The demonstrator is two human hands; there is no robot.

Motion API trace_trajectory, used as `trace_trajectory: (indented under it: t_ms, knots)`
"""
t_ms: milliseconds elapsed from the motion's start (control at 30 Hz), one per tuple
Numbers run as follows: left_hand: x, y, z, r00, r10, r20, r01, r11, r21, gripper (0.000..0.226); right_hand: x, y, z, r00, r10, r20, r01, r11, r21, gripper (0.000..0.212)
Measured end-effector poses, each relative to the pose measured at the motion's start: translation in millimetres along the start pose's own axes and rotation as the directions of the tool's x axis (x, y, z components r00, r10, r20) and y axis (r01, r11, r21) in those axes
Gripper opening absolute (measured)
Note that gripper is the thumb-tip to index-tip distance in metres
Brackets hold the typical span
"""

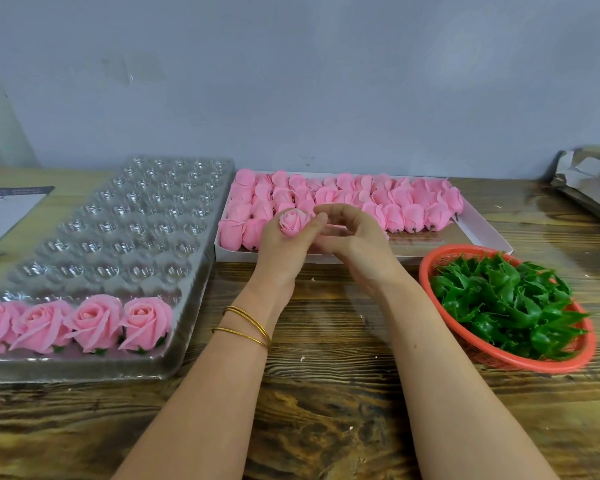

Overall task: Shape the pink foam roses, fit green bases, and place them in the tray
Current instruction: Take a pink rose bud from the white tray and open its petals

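Head view: your left hand (280,244) grips the rose (294,221) low; your right hand (350,241) curls at a petal, pinch unclear. Probably light, crushable foam: hold the base only.

So the white box (492,233) packed with unshaped pink buds (361,199) sits on the wooden table (326,410). Right in front of the box, the left hand (281,244) grips one rose (294,221) upright, bloom facing up. The right hand (354,244) has curled fingers up against that rose's side, too blurry to say if it's pinching a petal. Left of the box is the clear tray (187,306), with four finished roses (84,323) in the row farthest from the box. The red basket (426,268) of green bases (510,299) is at the box's front right corner.
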State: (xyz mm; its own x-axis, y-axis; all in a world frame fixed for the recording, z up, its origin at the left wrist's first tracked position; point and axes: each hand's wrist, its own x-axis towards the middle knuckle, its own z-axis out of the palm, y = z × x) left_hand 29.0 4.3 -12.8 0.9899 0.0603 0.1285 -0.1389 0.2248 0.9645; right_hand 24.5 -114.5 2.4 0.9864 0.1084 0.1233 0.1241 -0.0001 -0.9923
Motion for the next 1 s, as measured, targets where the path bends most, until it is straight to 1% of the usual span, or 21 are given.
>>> trace_trajectory:
  t_ms: [67, 167, 333, 433, 533, 633, 700, 767, 800, 867, 933, 967, 1000]
  knots:
    - [0.8, 0.2, 0.2, 0.999, -0.007, -0.042, 0.005, 0.999, -0.053, 0.003, -1.1, 0.2, 2.1, 0.999, -0.013, 0.030, 0.016, 0.995, -0.094, 0.057]
    - [1.6, -1.8, 2.6, 0.999, 0.010, -0.041, -0.014, 0.994, -0.107, 0.005, -2.7, 0.5, 8.7, 0.997, -0.054, 0.060, 0.062, 0.987, -0.150, 0.068]
    - [-0.3, -1.1, 4.7, 0.999, 0.033, -0.002, -0.033, 0.993, -0.115, 0.004, -4.0, 0.6, 14.8, 0.996, -0.093, 0.016, 0.094, 0.981, -0.169, 0.077]
    - [0.4, -1.1, 2.8, 0.998, 0.055, 0.034, -0.050, 0.991, -0.123, 0.023, -3.7, 0.3, 12.5, 0.996, -0.091, 0.024, 0.094, 0.978, -0.186, 0.080]
    - [1.2, -2.9, 0.6, 0.996, 0.070, 0.061, -0.064, 0.993, -0.097, 0.025, -3.5, 1.4, 10.2, 0.997, -0.064, 0.049, 0.071, 0.985, -0.158, 0.082]
    - [0.2, -2.4, 0.2, 0.996, 0.058, 0.065, -0.053, 0.996, -0.067, 0.009, -3.4, 2.0, 8.3, 0.997, -0.050, 0.067, 0.059, 0.988, -0.142, 0.080]
    - [0.3, -3.4, -0.5, 0.997, 0.064, 0.047, -0.062, 0.997, -0.038, 0.013, -3.5, 1.7, 7.0, 0.996, -0.042, 0.079, 0.052, 0.990, -0.129, 0.078]
    - [0.6, -4.7, -1.3, 0.996, 0.081, 0.046, -0.081, 0.997, -0.015, 0.008, -3.6, 1.0, 7.2, 0.997, -0.044, 0.070, 0.051, 0.994, -0.100, 0.071]
    - [0.8, -5.2, -1.4, 0.994, 0.097, 0.049, -0.097, 0.995, 0.007, 0.008, -3.5, 0.2, 7.7, 0.998, -0.052, 0.044, 0.056, 0.994, -0.091, 0.066]
    - [1.0, -5.5, -1.2, 0.992, 0.119, 0.045, -0.122, 0.990, 0.065, 0.021, -3.2, -2.4, 8.8, 0.996, -0.072, -0.046, 0.068, 0.994, -0.080, 0.062]
    - [0.9, -6.2, -1.2, 0.989, 0.145, 0.032, -0.148, 0.982, 0.113, 0.019, -2.8, -5.4, 8.1, 0.989, -0.087, -0.121, 0.083, 0.996, -0.034, 0.055]
    - [0.7, -6.1, -1.0, 0.988, 0.153, 0.025, -0.155, 0.977, 0.146, 0.017, -2.6, -6.4, 7.2, 0.986, -0.090, -0.139, 0.089, 0.996, -0.013, 0.049]
    - [0.8, -6.7, -0.9, 0.986, 0.165, 0.013, -0.165, 0.968, 0.190, 0.020, -3.0, -7.4, 6.1, 0.985, -0.095, -0.144, 0.096, 0.995, -0.003, 0.044]
